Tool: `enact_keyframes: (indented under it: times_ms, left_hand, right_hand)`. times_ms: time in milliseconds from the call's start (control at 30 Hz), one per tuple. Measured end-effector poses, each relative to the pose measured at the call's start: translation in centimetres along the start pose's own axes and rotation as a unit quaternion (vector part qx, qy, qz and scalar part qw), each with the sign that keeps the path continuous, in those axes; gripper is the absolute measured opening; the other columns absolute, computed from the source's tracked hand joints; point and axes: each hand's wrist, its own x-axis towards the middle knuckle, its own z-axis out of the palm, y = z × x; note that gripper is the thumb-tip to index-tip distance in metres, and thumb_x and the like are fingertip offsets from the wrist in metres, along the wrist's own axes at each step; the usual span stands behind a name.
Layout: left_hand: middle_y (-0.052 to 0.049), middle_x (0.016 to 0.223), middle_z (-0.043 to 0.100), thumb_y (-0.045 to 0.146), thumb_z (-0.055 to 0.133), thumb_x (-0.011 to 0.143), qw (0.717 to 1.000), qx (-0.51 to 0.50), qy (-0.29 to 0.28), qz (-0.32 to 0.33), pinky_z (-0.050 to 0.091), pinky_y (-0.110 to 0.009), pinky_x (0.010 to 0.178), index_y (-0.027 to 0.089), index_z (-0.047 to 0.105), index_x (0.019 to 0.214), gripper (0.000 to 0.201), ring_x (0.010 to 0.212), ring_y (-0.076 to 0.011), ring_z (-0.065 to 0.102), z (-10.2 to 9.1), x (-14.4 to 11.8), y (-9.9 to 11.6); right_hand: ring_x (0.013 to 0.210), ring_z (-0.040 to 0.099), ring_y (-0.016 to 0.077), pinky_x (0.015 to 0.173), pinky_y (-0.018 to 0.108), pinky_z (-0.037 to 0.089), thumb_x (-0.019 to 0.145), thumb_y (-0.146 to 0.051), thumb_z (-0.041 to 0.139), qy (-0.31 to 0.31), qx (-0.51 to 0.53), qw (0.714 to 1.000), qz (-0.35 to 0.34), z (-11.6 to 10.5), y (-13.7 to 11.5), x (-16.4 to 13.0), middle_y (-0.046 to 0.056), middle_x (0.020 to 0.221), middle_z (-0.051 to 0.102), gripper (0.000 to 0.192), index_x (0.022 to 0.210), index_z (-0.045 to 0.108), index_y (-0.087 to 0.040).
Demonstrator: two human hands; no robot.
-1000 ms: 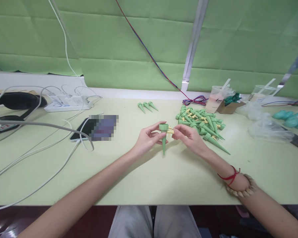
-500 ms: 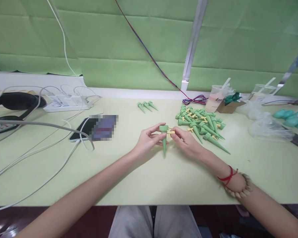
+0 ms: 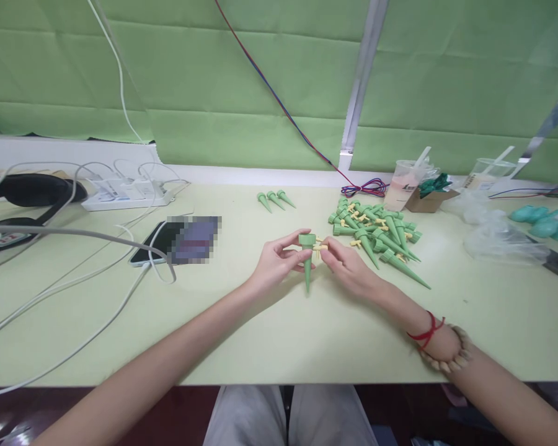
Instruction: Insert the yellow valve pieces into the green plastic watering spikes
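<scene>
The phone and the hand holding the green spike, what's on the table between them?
Nothing: bare table lies between the phone and the left hand, seen from the head camera.

1. The left hand (image 3: 275,264) pinches a green cone spike (image 3: 307,261) upright, point down, just above the table (image 3: 279,334).
2. The right hand (image 3: 348,266) grips a small yellow piece (image 3: 320,248) at the spike's wide top.
3. A pile of green spikes (image 3: 376,235) lies right of the hands.
4. Three loose spikes (image 3: 274,199) lie farther back.
</scene>
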Motion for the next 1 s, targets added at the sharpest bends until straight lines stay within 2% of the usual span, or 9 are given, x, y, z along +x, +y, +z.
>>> enact_keyframes:
  times_ms: [67, 167, 300, 433, 600, 700, 833, 933, 1000]
  left_hand:
    - [-0.006, 0.092, 0.064, 0.039, 0.063, 0.069, 1.0, -0.018, -0.004, -0.021, 0.054, -0.029, 0.063, 0.018, 0.051, 0.12, 0.057, 0.069, -0.0175, 0.066, 0.1, -0.1, 0.2]
    - [-0.004, 0.09, 0.064, 0.038, 0.063, 0.07, 1.0, -0.004, -0.014, -0.007, 0.054, -0.029, 0.064, 0.019, 0.051, 0.12, 0.055, 0.071, -0.0178, 0.066, 0.1, -0.2, 0.1]
    - [-0.004, 0.1, 0.061, 0.03, 0.063, 0.071, 0.991, 0.09, 0.034, 0.097, 0.053, -0.027, 0.07, 0.021, 0.058, 0.112, 0.043, 0.074, -0.0134, 0.063, 0.1, -0.3, -0.5]
    - [-0.004, 0.101, 0.059, 0.026, 0.063, 0.07, 0.983, 0.126, 0.047, 0.126, 0.052, -0.025, 0.069, 0.021, 0.062, 0.108, 0.038, 0.073, -0.0122, 0.062, 0.0, -0.2, -0.5]
    - [-0.005, 0.093, 0.061, 0.036, 0.063, 0.07, 1.0, 0.014, 0.006, 0.002, 0.055, -0.03, 0.063, 0.018, 0.053, 0.118, 0.052, 0.071, -0.0173, 0.065, 0.0, -0.1, 0.1]
    - [-0.005, 0.096, 0.061, 0.034, 0.064, 0.069, 0.999, 0.029, 0.006, 0.021, 0.055, -0.03, 0.066, 0.019, 0.054, 0.117, 0.051, 0.071, -0.0163, 0.064, 0.0, -0.1, 0.0]
    - [-0.004, 0.105, 0.058, 0.026, 0.062, 0.071, 0.982, 0.122, 0.045, 0.135, 0.054, -0.027, 0.071, 0.022, 0.062, 0.108, 0.037, 0.073, -0.0116, 0.061, -0.2, -0.3, -0.5]
    - [-0.003, 0.099, 0.059, 0.022, 0.058, 0.074, 0.969, 0.162, 0.046, 0.179, 0.053, -0.024, 0.07, 0.023, 0.063, 0.106, 0.032, 0.075, -0.0108, 0.059, -0.3, -0.4, -0.6]
    - [-0.003, 0.097, 0.06, 0.022, 0.058, 0.073, 0.969, 0.165, 0.049, 0.178, 0.053, -0.023, 0.068, 0.023, 0.064, 0.105, 0.032, 0.073, -0.0103, 0.059, -0.2, -0.4, -0.4]
  right_hand:
    - [0.061, 0.039, 0.0133, 0.059, 0.027, 0.032, 0.09, -0.039, 0.033, 0.021, -0.105, 0.993, -0.055, -0.5, -0.2, -0.2, -0.001, 0.069, 0.041, 0.025, 0.074, 0.039, -0.021]
    - [0.062, 0.039, 0.014, 0.061, 0.028, 0.032, 0.09, -0.036, 0.032, 0.029, -0.135, 0.987, -0.08, -0.6, -0.2, -0.3, -0.001, 0.067, 0.04, 0.027, 0.069, 0.039, -0.021]
    - [0.053, 0.034, 0.0114, 0.054, 0.026, 0.032, 0.088, -0.044, 0.034, 0.004, 0.05, 0.999, 0.011, 0.2, 0.3, -0.1, -0.004, 0.059, 0.032, 0.033, 0.064, 0.034, -0.021]
    - [0.046, 0.025, 0.009, 0.047, 0.023, 0.03, 0.086, -0.051, 0.033, -0.064, 0.217, 0.969, 0.1, 0.6, 0.2, -0.1, -0.007, 0.058, 0.021, 0.036, 0.066, 0.029, -0.022]
    - [0.057, 0.036, 0.0119, 0.056, 0.026, 0.029, 0.09, -0.041, 0.033, 0.025, -0.051, 0.998, -0.018, 0.0, -0.5, -0.4, -0.003, 0.064, 0.039, 0.028, 0.07, 0.036, -0.021]
    - [0.057, 0.036, 0.0122, 0.056, 0.027, 0.027, 0.09, -0.038, 0.034, 0.029, -0.082, 0.996, -0.035, -0.2, -0.5, -0.5, -0.003, 0.062, 0.039, 0.03, 0.065, 0.035, -0.02]
    - [0.052, 0.034, 0.0102, 0.053, 0.025, 0.031, 0.086, -0.043, 0.04, 0.002, 0.126, 0.991, 0.045, 0.4, -0.2, -0.5, -0.005, 0.057, 0.033, 0.033, 0.062, 0.035, -0.02]
    - [0.044, 0.025, 0.0066, 0.047, 0.023, 0.032, 0.081, -0.044, 0.047, -0.04, 0.334, 0.931, 0.138, 0.9, -0.2, -0.3, -0.008, 0.055, 0.022, 0.035, 0.062, 0.03, -0.02]
    - [0.041, 0.021, 0.0052, 0.044, 0.022, 0.031, 0.08, -0.045, 0.048, -0.061, 0.384, 0.904, 0.177, 1.1, -0.2, -0.1, -0.009, 0.054, 0.02, 0.036, 0.062, 0.03, -0.02]
